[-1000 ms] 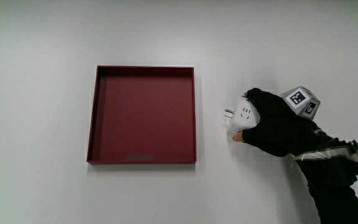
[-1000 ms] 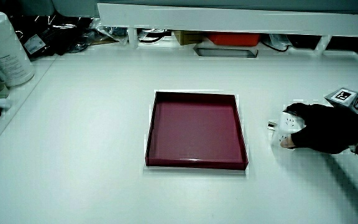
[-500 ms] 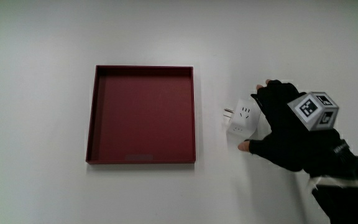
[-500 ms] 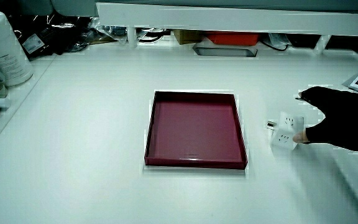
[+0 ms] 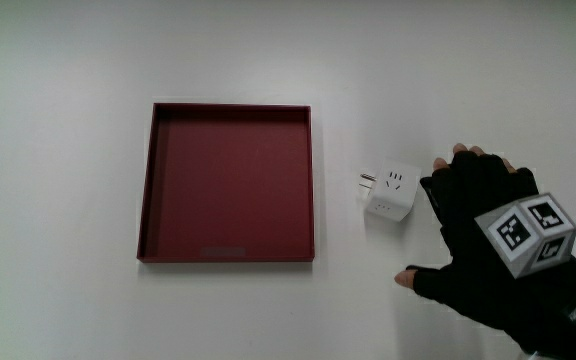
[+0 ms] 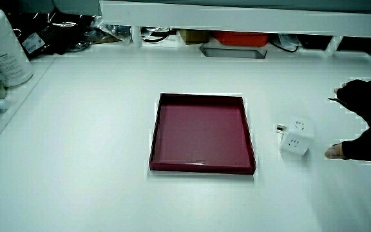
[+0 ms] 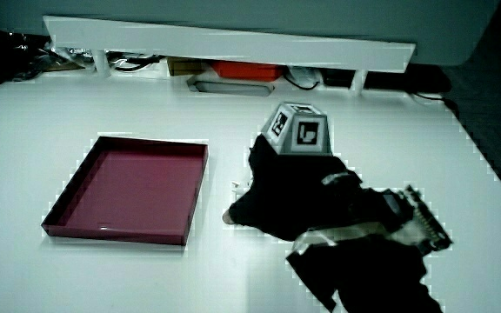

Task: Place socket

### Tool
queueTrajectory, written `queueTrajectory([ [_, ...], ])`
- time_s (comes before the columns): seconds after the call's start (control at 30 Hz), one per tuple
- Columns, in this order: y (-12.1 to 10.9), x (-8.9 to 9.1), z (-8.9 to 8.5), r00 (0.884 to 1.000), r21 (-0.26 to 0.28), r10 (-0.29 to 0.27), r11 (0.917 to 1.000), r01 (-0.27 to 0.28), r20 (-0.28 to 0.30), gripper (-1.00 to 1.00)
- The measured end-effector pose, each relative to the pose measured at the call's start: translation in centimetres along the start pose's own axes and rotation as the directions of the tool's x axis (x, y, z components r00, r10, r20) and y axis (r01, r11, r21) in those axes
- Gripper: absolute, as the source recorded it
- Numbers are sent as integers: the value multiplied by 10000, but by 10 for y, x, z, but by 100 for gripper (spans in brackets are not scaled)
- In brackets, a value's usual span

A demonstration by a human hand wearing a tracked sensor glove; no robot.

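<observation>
Released a moment ago, the socket (image 5: 390, 191) sits alone on the table (image 5: 68, 60) beside the tray (image 5: 230, 257); the hand (image 5: 488, 240), fingers spread and empty, has drawn back toward the person, so placing looks done.

A shallow square dark red tray (image 5: 230, 255) lies on the white table (image 5: 68, 60). A white plastic jar (image 6: 2, 48) stands at the table's edge.

I saw the white socket (image 6: 296, 136) sitting on the surface (image 6: 95, 116), just beside the red tray (image 6: 202, 133), not in it. The gloved hand (image 6: 364, 126) was near the socket, apart from it, fingers spread, holding nothing. A white container (image 6: 2, 48) stood at the surface's edge.
</observation>
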Motion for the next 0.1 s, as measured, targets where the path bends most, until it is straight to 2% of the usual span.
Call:
queueTrajectory([
  [0.03,-5,-7,5,9995,-111,160,9998,-163,-284,-100],
  [0.1,-9,-13,7,9998,28,188,9998,-188,-19,-100],
])
